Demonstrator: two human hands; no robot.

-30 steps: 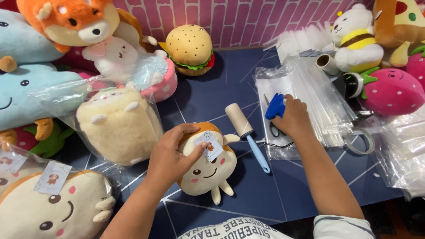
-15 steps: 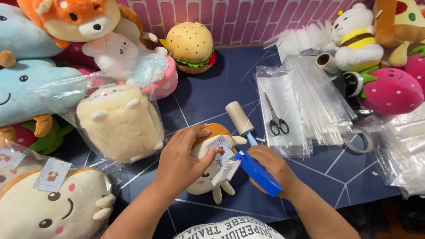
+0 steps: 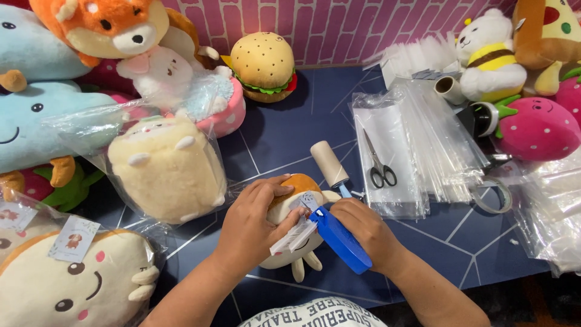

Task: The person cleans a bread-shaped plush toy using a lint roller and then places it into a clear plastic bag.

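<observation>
two hands work at the near edge of the dark blue desk [image 3: 290, 133]. my left hand [image 3: 254, 227] is clamped over a small cream plush toy [image 3: 289, 254] with an orange top, pressing it against the desk; white paper tags [image 3: 295, 233] stick out beside the fingers. my right hand [image 3: 363, 230] is closed around a blue tagging tool [image 3: 342, 241], its front end touching the toy near the tags. just beyond the toy lies a lint roller [image 3: 330, 163]. further right, scissors [image 3: 380, 166] rest on a stack of clear plastic bags [image 3: 423, 139]. to the left, a bagged cream plush [image 3: 166, 166] stands near my left hand. a burger plush [image 3: 263, 65] sits by the pink brick wall [image 3: 339, 24]; a strawberry plush [image 3: 535, 128] lies at far right.
</observation>
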